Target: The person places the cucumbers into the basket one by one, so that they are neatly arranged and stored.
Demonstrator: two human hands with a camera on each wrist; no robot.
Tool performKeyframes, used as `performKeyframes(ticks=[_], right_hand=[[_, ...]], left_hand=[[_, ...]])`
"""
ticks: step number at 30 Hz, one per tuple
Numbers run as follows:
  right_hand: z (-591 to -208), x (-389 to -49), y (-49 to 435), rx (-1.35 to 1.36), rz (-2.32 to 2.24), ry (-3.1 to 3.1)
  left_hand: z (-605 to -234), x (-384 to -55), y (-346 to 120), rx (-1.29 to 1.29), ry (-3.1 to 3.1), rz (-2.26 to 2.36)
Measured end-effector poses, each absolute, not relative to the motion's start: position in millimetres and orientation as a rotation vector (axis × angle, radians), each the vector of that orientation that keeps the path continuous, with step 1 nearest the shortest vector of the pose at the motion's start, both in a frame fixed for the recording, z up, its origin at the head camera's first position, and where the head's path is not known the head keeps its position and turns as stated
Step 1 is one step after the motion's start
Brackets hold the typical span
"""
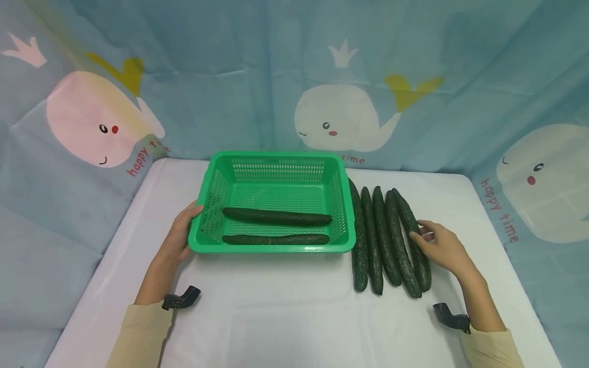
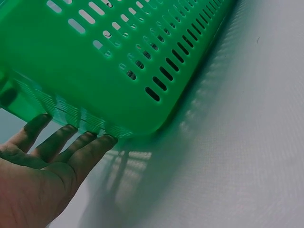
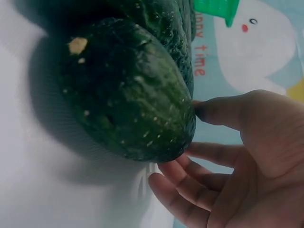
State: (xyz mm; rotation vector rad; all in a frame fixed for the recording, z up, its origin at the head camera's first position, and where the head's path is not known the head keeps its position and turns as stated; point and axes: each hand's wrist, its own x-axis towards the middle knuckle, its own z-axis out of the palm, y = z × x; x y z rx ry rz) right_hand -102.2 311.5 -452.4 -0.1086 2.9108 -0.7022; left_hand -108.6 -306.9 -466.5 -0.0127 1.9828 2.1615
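Observation:
A green plastic basket stands on the table with two dark green cucumbers lying crosswise in it. My left hand holds its left side: the thumb is at the rim, and the fingertips rest against the slotted outer wall. Right of the basket, several cucumbers lie side by side, lengthwise. My right hand grips the rightmost cucumber about its middle. The thumb touches one side of it, while bent fingers reach around the other, their tips partly hidden.
A white cloth covers the table. Behind it and at both sides hangs a blue curtain with whale prints. The leftmost loose cucumber lies against or very near the basket's right wall. Each wrist wears a small black camera mount.

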Motion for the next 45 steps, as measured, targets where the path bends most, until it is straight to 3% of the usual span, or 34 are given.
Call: performKeyframes(ticks=[36, 45], right_hand=[[-430.9, -107.7, 306.6, -0.026, -0.661, 2.877], [-417.8, -103.8, 295.9, -0.157, -0.719, 3.039]], left_hand=[[-471.1, -106.8, -308.8, -0.014, 1.962, 2.176], [-467.6, -106.9, -308.8, -0.039, 1.971, 2.141]])
